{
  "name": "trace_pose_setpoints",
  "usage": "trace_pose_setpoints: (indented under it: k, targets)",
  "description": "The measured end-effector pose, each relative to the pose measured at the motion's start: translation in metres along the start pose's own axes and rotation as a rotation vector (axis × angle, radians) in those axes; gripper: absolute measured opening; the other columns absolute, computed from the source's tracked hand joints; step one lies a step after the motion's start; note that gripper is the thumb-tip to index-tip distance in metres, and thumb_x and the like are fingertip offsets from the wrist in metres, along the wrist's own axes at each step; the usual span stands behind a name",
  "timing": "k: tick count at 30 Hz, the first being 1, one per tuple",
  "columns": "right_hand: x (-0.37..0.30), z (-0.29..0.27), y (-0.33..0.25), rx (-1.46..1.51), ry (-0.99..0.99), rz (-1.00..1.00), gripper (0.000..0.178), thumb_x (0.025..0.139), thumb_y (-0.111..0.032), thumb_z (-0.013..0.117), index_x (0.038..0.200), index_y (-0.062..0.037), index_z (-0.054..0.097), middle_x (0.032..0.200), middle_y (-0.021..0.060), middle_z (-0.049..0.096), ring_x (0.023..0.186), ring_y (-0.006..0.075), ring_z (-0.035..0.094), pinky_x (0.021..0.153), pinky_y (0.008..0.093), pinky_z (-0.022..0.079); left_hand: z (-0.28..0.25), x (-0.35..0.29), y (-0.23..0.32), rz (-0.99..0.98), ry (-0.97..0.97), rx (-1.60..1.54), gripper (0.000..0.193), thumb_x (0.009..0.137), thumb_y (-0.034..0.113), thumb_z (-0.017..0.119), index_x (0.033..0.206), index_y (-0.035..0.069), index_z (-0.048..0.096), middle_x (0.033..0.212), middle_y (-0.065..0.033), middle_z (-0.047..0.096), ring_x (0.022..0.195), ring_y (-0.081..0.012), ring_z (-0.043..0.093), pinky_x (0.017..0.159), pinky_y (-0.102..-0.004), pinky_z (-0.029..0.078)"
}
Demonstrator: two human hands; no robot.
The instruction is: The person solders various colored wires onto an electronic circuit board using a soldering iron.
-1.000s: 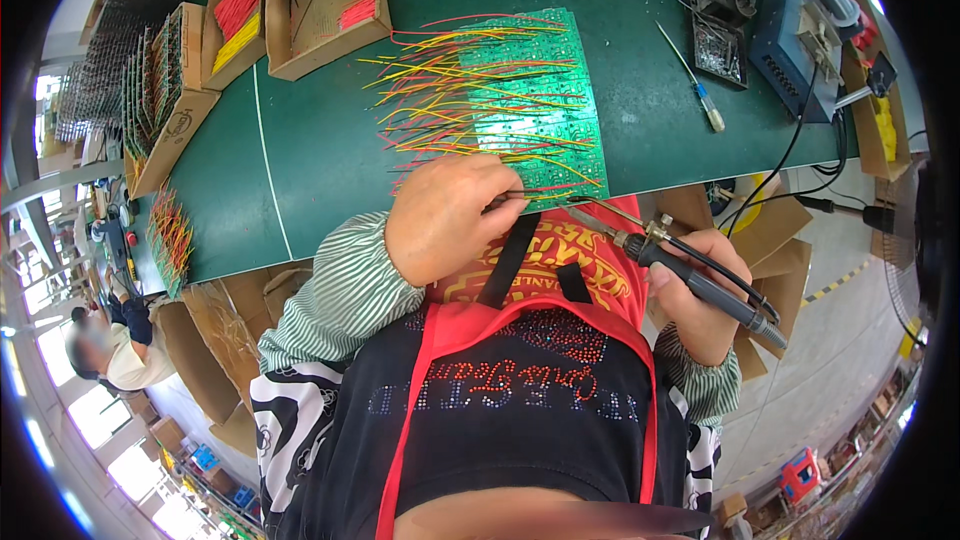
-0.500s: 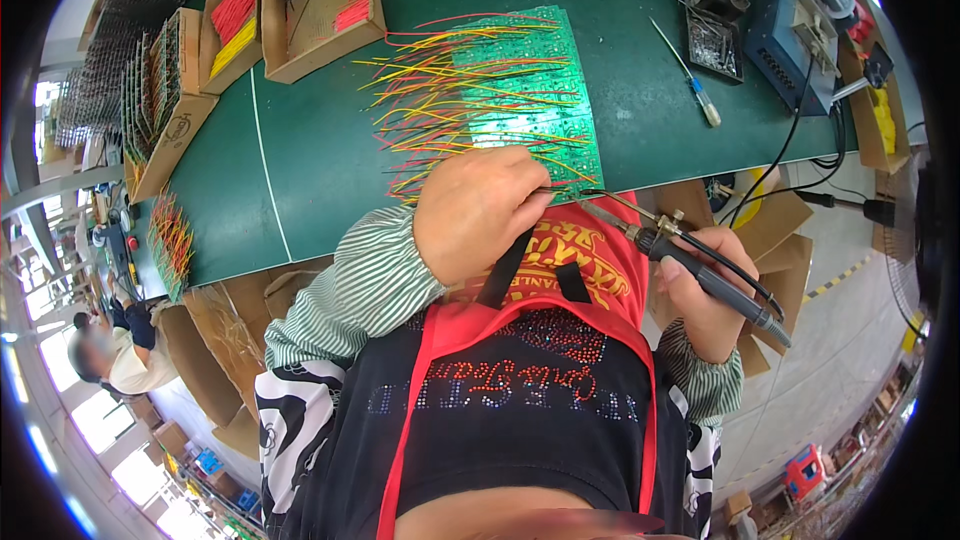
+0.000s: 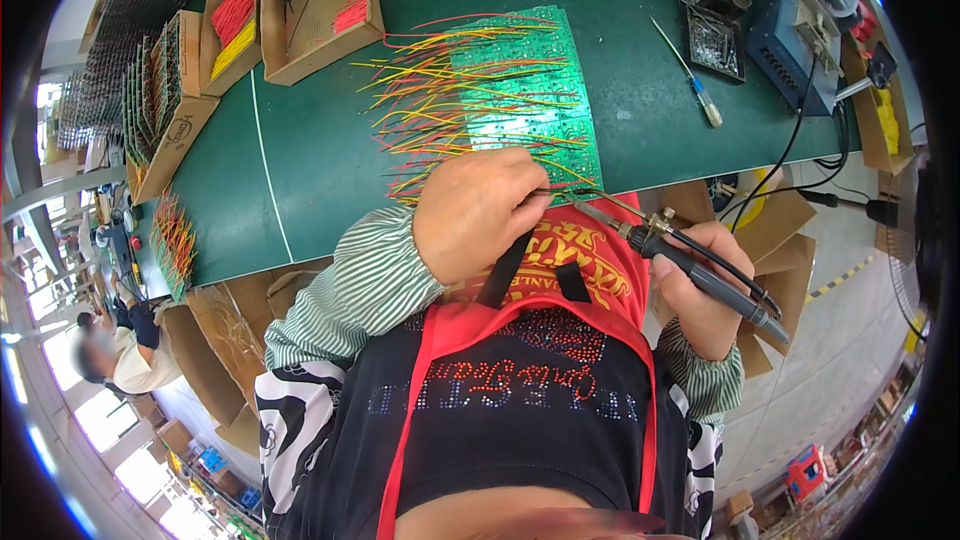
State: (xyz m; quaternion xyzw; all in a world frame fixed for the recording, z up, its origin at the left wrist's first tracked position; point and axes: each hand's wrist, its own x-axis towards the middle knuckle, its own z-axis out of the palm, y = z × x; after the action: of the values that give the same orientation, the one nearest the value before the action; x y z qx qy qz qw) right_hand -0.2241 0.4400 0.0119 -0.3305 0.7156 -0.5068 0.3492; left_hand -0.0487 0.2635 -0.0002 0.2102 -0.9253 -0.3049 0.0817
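Note:
A green circuit board panel [image 3: 548, 130] lies at the table's near edge, with rows of red and yellow wires [image 3: 420, 90] sticking out to its left. Over its near left corner is my left hand [image 3: 475, 205], thumb and fingers pinched together on a thin dark wire [image 3: 541, 191]. My right hand [image 3: 700, 290] is wrapped round the grey handle of a soldering iron [image 3: 715, 285] that has a solder feed tube along it. The iron's tip points left at the board's near edge, close to my left fingertips. Exact contact there is too small to make out.
Cardboard boxes of red, yellow and black wires [image 3: 322, 15] stand at the back left, beside a box of wired boards [image 3: 165, 110]. A blue-handled tool [image 3: 705, 100], a dark metal tray [image 3: 715, 45] and a blue soldering station [image 3: 790, 40] occupy the right. A cable [image 3: 775, 170] hangs there.
The soldering iron's tip has shifted slightly left, closer to my left fingertips. My left hand has barely moved, and the board stays in place.

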Motion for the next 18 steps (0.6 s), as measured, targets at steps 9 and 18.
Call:
trace_pose_setpoints:
  k: [9,18]
  targets:
    - [-0.004,-0.008,-0.002,0.052,0.05,0.054,0.02,0.067,-0.003,0.069,0.084,0.0011,0.06,0.074,0.0051,0.064,0.067,0.008,0.058,0.063,0.0225,0.048,0.0,0.001,0.0,-0.003,0.002,-0.016,0.013,0.077,0.016,0.064,0.078,0.004,0.06,0.073,-0.0094,0.057,0.066,-0.0284,0.057,0.058,-0.0382,0.045]
    - [-0.005,-0.011,-0.003,0.086,0.069,0.082,0.019,0.066,-0.002,0.068,0.083,0.0015,0.059,0.074,0.0039,0.062,0.067,0.007,0.056,0.063,0.0214,0.046,-0.019,-0.003,-0.005,-0.04,0.07,0.002,0.01,0.078,0.013,0.064,0.082,0.004,0.062,0.076,-0.0103,0.059,0.07,-0.0277,0.059,0.061,-0.0367,0.046]
